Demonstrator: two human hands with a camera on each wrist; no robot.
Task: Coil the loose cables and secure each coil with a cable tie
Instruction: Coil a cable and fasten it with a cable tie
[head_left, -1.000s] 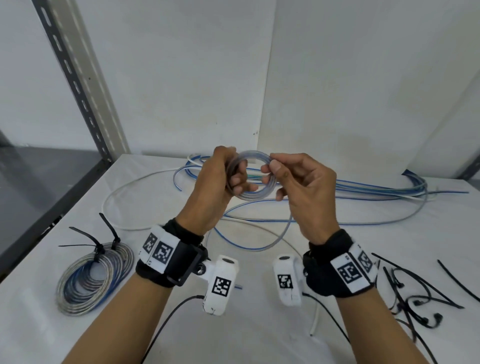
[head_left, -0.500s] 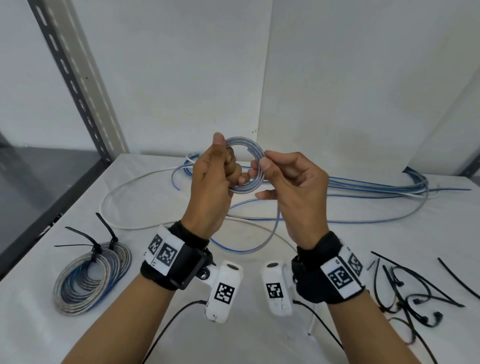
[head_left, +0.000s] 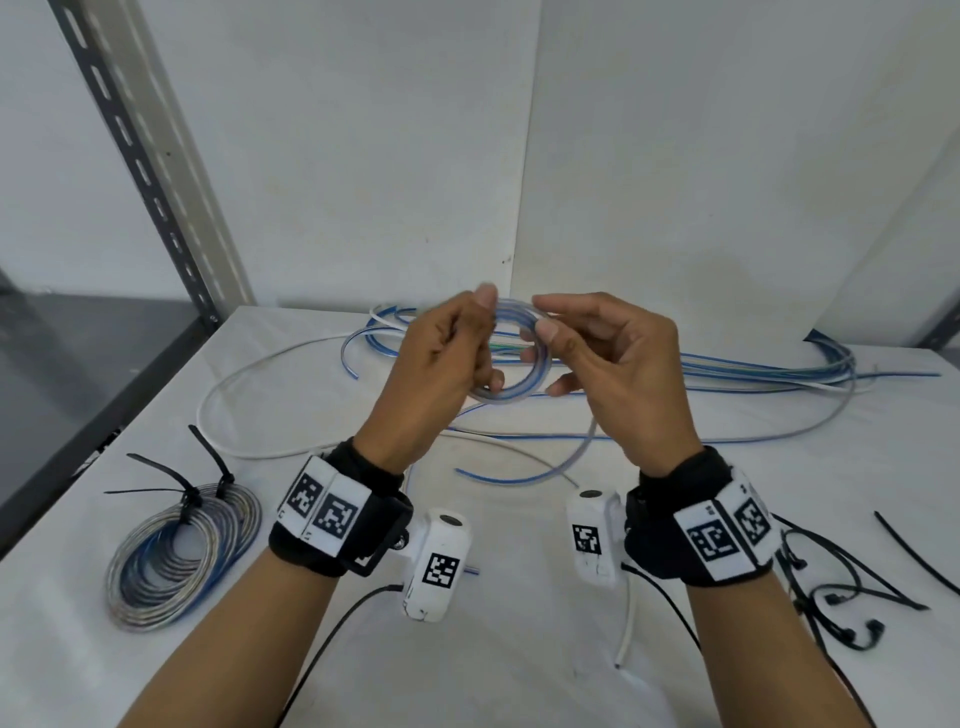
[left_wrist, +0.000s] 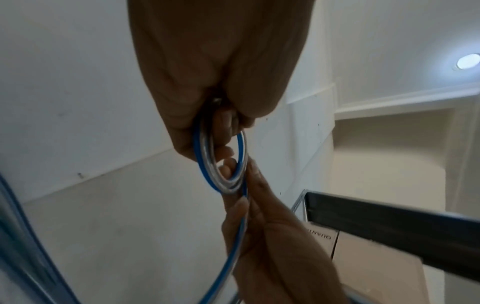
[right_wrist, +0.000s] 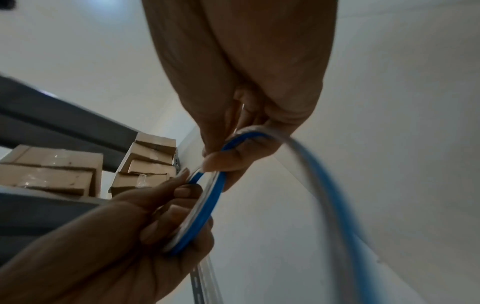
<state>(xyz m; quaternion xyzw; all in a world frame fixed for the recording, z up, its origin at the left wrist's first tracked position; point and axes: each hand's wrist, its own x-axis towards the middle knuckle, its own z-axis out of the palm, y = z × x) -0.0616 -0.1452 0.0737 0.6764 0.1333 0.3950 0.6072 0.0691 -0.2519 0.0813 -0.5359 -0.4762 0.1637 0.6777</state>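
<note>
Two hands work one small coil, raised above the white table at centre frame. Your left hand grips the coil's left side, fingers curled through the loops. Your right hand pinches the blue-and-clear cable at the coil's right edge, thumb and forefinger closed on it. The free tail hangs from the coil down to the table and joins the loose cables lying across the upper right.

Judgement: winding is at an early stage, with only a few turns laid. To do this step well, keep each new turn the same width as the last and lay it flat against its neighbours. Let the cable slide through your right pinch rather than twist. Do not relax the left grip; the stiff jacket would likely spring open.

A finished coil, already bound with black ties, lies at lower left. Spare cable ties lie at lower right, within reach for binding.
</note>
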